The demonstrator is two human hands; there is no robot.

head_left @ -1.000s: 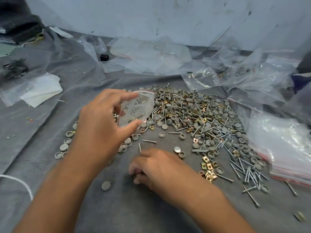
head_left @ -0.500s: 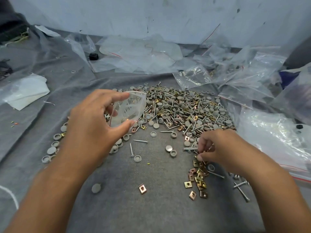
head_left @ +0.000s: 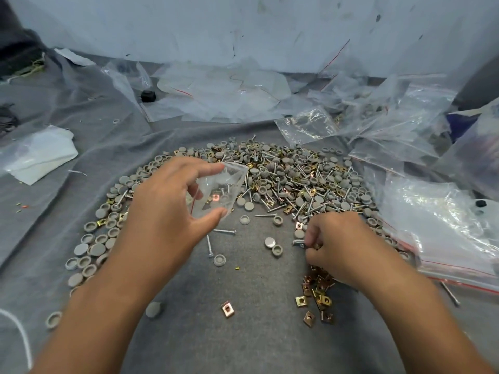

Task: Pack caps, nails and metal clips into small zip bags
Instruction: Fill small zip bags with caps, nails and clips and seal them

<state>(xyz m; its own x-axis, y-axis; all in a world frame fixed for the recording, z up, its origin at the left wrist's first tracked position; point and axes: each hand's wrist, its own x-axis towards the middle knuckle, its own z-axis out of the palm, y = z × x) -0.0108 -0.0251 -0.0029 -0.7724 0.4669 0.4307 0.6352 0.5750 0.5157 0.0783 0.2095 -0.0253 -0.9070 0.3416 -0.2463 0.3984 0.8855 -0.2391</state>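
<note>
My left hand (head_left: 164,211) holds a small clear zip bag (head_left: 218,190) between thumb and fingers, its mouth held wide, above the left side of a big pile of grey caps, nails and brass clips (head_left: 291,179). A clip shows inside the bag. My right hand (head_left: 340,244) is curled low on the grey cloth at the pile's near right edge, fingertips pinching a nail (head_left: 298,242). A cluster of brass metal clips (head_left: 318,295) lies just below that hand. Loose caps (head_left: 272,245) and nails (head_left: 209,245) lie between my hands.
Stacked clear zip bags with red strips (head_left: 437,230) lie at the right. Crumpled plastic bags (head_left: 221,90) cover the back by the wall. A folded white bag (head_left: 40,155) lies at the left. More grey caps (head_left: 91,247) curve along the left. A lone clip (head_left: 227,309) lies near me.
My right hand moved from the cloth's middle to the right, to the pile's near edge, and now pinches a nail. The left hand keeps the bag in much the same place.
</note>
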